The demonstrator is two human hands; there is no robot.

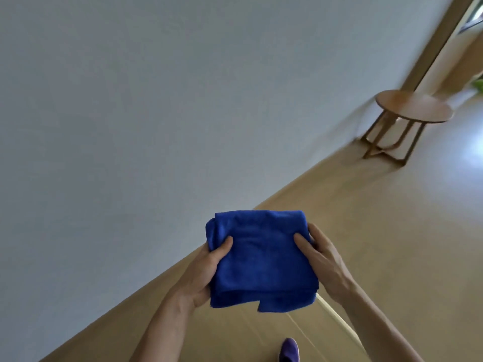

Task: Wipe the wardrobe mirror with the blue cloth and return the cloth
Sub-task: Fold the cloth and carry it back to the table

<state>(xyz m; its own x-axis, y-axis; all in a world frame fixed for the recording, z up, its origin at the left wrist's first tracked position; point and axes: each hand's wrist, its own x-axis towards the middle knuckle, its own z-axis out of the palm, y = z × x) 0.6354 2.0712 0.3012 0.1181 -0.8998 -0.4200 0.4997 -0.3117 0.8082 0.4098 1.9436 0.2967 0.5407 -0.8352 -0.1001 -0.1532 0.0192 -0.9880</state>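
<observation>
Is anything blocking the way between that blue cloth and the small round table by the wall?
Nothing visible. The left hand and right hand hold the folded blue cloth, and only bare beige floor lies between it and the round wooden side table.

Cloth (261, 259), centre bottom: solid royal blue, unpatterned. Wall (130, 113), upper left: plain pale grey-white. Floor (379, 244), lower right: light tan. Table (414, 108), upper right: warm brown wood. Shoe (289, 350), bottom edge: purple.
</observation>
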